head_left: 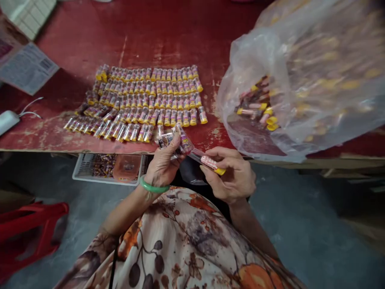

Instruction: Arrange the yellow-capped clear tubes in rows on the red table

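My left hand (165, 163), with a green bangle (154, 185) on its wrist, is closed on a few small printed plastic packets (184, 141), the thumb pressed on top. In my right hand (233, 176), thumb and fingers pinch a small clear tube (208, 161) with a pink-and-white label and a yellow cap. A clear strip of film reaches from the tube toward the packets; whether they are joined I cannot tell. Just beyond my hands, several rows of similar yellow-capped tubes (162, 98) lie side by side on the red table (180, 32).
A large translucent plastic bag (249, 52) of loose tubes lies at the right. Below the table edge sits a white basket (78, 170) with more small items and an orange lid-like piece (126, 167). A red stool (45, 228), a printed box (30, 68) and a white device (8, 121) are left.
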